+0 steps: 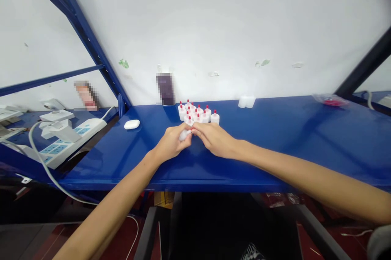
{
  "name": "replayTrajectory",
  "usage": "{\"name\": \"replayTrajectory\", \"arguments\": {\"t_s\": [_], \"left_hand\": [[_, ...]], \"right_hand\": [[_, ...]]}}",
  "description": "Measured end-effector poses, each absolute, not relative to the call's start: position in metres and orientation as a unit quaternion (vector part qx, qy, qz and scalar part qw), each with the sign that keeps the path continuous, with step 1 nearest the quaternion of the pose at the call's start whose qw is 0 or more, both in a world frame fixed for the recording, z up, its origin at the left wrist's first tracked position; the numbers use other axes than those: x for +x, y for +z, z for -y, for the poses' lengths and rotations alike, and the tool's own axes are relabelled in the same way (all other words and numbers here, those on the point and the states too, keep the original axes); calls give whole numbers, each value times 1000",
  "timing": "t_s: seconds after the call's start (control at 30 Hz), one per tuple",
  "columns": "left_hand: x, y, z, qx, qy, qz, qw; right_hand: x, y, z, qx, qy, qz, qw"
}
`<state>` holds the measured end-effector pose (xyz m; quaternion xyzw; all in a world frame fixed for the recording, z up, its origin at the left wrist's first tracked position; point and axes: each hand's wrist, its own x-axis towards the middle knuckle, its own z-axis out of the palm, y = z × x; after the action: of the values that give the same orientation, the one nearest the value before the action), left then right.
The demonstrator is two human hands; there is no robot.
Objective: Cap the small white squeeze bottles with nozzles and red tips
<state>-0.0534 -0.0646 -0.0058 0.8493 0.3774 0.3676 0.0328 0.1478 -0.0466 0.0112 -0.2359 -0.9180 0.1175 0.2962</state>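
Observation:
My left hand [171,142] is closed round a small white bottle [185,134] over the blue shelf [275,142]. My right hand [214,138] meets it from the right, its fingertips pinched at the bottle's red-capped end. Just behind both hands stands a tight cluster of several small white bottles with red caps [198,114].
A white earbud case [132,124] lies left of the hands. Two white cap-like pieces [246,101] and a clear bag with red parts [331,100] sit farther right. White power strips with cables [65,138] lie at left. A dark upright object [165,88] leans on the wall.

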Motion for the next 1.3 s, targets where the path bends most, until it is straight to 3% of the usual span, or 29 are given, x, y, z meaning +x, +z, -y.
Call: {"name": "replayTrajectory", "arguments": {"t_s": [0.27, 0.47, 0.63, 0.87, 1.07, 1.3], "left_hand": [[-47, -3, 65, 830, 376, -410, 22], [-48, -5, 62, 860, 285, -423, 22], [-51, -4, 65, 863, 231, -448, 24], [-47, -4, 67, 883, 177, -435, 13], [-45, -4, 69, 885, 162, -437, 17], [-45, -1, 70, 876, 210, -430, 62]], "right_hand": [[183, 48, 36, -320, 80, 928, 175], [181, 40, 17, -402, 61, 913, 35], [171, 32, 18, -439, 4, 894, 91], [175, 32, 33, -242, 56, 968, 22], [172, 29, 23, -224, 65, 972, 22], [168, 30, 22, -249, 133, 951, 124]]}}
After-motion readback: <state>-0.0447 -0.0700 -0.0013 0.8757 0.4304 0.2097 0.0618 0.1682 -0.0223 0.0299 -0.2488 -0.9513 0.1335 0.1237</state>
